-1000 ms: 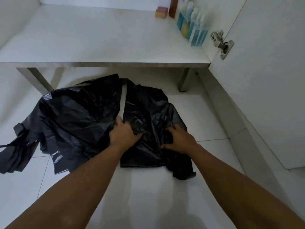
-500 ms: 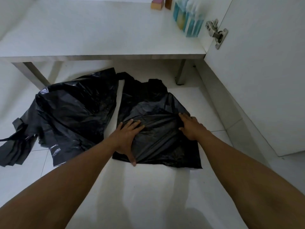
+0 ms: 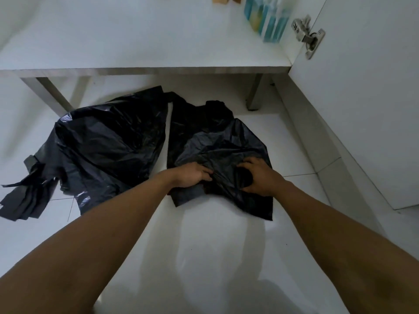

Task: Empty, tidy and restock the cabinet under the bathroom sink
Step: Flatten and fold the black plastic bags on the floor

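On the floor [image 3: 204, 245] | left hand [image 3: 192, 175] and right hand [image 3: 258, 177] both squeeze the right black bag [image 3: 217, 141] | fold it slowly, press air out

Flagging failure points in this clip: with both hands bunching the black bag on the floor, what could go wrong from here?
The black bag is crumpled where the left hand and right hand grip it, so the fold may come out lumpy or spring open. It lies on glossy floor tiles and could slide when pressed. The second bag lies spread close beside it; the left forearm might drag it.
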{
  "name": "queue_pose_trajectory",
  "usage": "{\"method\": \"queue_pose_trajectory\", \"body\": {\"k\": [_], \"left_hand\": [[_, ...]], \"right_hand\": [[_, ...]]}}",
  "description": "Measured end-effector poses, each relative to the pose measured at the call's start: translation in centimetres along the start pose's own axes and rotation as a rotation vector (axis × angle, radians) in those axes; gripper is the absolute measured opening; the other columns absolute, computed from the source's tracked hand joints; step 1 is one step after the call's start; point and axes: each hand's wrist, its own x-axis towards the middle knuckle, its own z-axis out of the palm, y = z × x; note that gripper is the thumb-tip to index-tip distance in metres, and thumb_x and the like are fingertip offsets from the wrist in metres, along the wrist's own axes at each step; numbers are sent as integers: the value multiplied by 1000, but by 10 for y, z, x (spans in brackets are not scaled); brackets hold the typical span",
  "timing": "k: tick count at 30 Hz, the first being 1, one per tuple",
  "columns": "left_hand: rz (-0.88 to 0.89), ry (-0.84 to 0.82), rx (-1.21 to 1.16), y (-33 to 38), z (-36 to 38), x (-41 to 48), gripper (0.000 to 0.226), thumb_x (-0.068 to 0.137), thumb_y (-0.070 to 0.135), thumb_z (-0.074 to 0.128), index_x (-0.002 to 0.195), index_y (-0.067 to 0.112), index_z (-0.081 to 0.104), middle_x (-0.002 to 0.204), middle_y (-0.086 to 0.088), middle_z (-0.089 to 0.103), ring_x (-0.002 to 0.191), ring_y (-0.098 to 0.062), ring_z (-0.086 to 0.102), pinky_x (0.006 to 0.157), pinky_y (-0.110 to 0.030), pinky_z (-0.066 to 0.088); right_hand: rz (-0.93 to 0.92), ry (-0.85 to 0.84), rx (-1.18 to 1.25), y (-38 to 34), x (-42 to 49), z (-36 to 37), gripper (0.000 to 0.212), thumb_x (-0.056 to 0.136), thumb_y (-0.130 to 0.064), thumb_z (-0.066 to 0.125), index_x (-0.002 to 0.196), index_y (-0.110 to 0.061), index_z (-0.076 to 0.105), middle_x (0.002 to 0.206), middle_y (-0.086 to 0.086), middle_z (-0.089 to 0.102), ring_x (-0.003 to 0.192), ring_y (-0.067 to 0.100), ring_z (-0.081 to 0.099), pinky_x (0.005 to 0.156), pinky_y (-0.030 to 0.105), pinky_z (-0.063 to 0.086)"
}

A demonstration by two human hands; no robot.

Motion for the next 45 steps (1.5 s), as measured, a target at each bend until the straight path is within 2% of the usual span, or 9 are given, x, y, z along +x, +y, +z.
{"method": "queue_pose_trajectory", "body": {"k": [5, 8, 10, 18, 24, 31, 37, 41, 45], "left_hand": [[22, 173, 131, 7, -2, -7, 62, 92, 61, 51, 55, 14, 65, 86, -4, 74, 85, -20, 67, 92, -41, 52], [116, 259, 483, -10, 18, -16, 85, 65, 93, 45, 117, 28, 66, 140, 0, 54, 129, -21, 49, 112, -51, 35], [111, 222, 598, -31, 33, -24, 121, 51, 99, 50, 150, 31, 34, 163, 4, 20, 151, -21, 13, 121, -59, 9], [127, 74, 755, -46, 37, -29, 163, 27, 100, 61, 155, 36, -17, 164, 4, -24, 149, -27, -28, 112, -74, -11], [109, 252, 722, -30, 58, -29, 136, 54, 106, 34, 159, 27, 0, 165, 0, -22, 146, -29, -33, 109, -74, -12], [274, 192, 841, -21, 80, -26, 152, 38, 110, 31, 157, 27, -15, 164, 2, -24, 148, -30, -30, 109, -72, -17], [81, 553, 583, -13, 61, 16, 104, 79, 91, 26, 157, 22, 18, 168, -2, 1, 153, -27, -12, 114, -70, -8], [19, 531, 628, -1, 55, 41, 99, 77, 91, 24, 143, 20, 39, 166, -4, 12, 153, -31, -4, 112, -72, -7], [-9, 578, 593, -7, 61, 52, 103, 74, 94, 26, 145, 20, 33, 163, -2, 18, 153, -29, 2, 113, -73, -4]], "right_hand": [[32, -88, -33, -3, 3, -9, 114, 52, -56, 90, 147, -24, 37, 151, 2, 30, 140, 26, 25, 117, 39, 29], [38, -100, -24, -4, 0, -10, 121, 46, -60, 91, 147, -25, 36, 151, 0, 29, 141, 25, 24, 116, 40, 31], [51, -122, -65, -6, -4, -10, 126, 40, -65, 90, 146, -27, 35, 148, -2, 29, 138, 23, 26, 111, 43, 37], [75, -83, -154, 1, -16, -1, 135, 38, -86, 75, 151, -37, 19, 149, 2, 24, 138, 30, 20, 114, 56, 22], [71, -143, -110, 4, -12, -3, 144, 39, -82, 79, 155, -35, 9, 156, -2, 12, 145, 28, 9, 119, 54, 16], [70, -138, -128, 3, -10, -4, 143, 39, -80, 80, 155, -33, 10, 155, -1, 13, 145, 29, 11, 118, 54, 21], [107, 68, -146, -1, 1, -6, 88, 74, -92, 32, 139, -35, 45, 144, 0, 43, 134, 28, 36, 108, 54, 29], [111, 370, -42, -10, 26, -18, 42, 97, -56, 42, 116, -23, 60, 119, 5, 60, 113, 28, 52, 96, 46, 34], [368, 448, 333, -12, 72, -51, 36, 103, -24, 40, 136, -12, 51, 137, 14, 50, 125, 32, 47, 102, 43, 38]]}}
